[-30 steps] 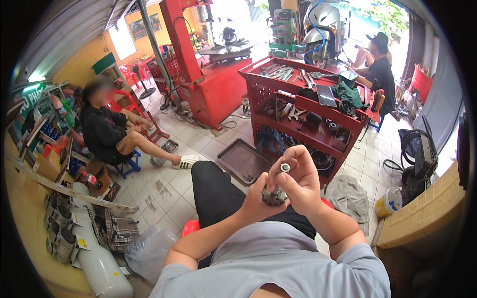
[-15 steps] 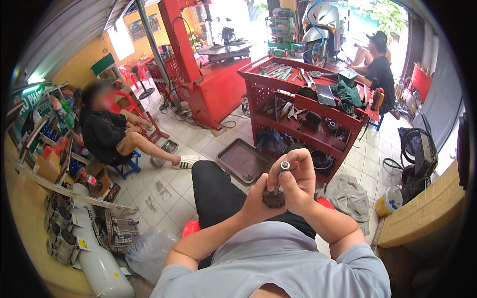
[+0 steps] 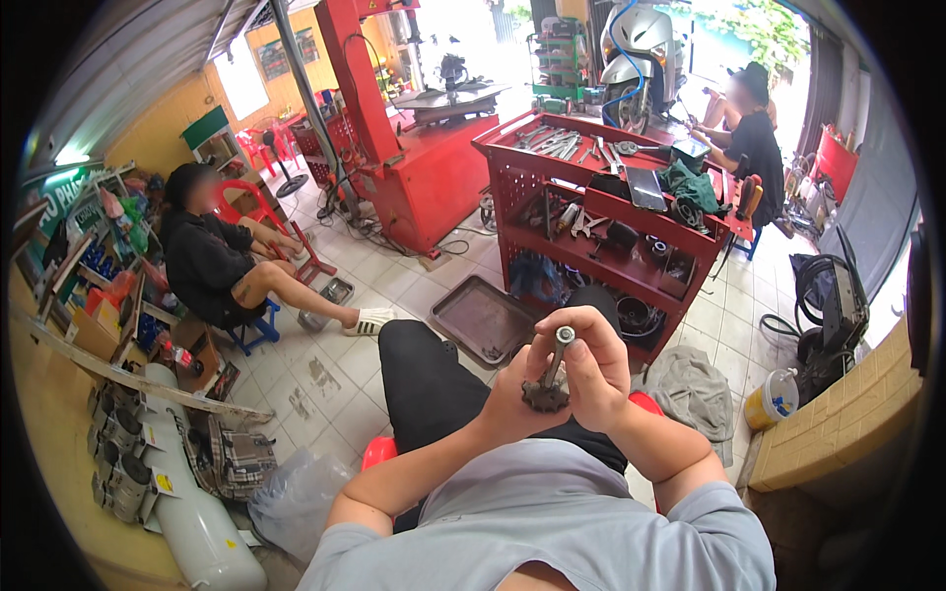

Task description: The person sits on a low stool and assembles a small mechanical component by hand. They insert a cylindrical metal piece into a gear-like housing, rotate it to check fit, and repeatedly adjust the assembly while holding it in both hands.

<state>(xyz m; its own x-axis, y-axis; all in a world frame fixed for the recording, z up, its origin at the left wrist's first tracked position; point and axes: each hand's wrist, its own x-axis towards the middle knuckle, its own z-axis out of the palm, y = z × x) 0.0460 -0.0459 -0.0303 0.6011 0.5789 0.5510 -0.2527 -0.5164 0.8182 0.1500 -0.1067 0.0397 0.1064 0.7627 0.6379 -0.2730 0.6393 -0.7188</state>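
Note:
In front of my belly both hands hold a dark metal gear shaft. Its toothed wheel is at the lower end, and its bright round tip points up and away from me. My left hand is closed around the toothed end, hiding part of it. The thumb and fingers of my right hand curl about the shaft near the tip. Below them are my black trousers on a red seat.
Ahead stands a red tool cart with spanners. A metal tray lies on the tiles beside it. One person sits at left, another at far right by a scooter. A grey cloth and bucket are at right.
The gear shaft has tilted, so more of its length shows between my fingers. My right fingers have shifted slightly around the tip.

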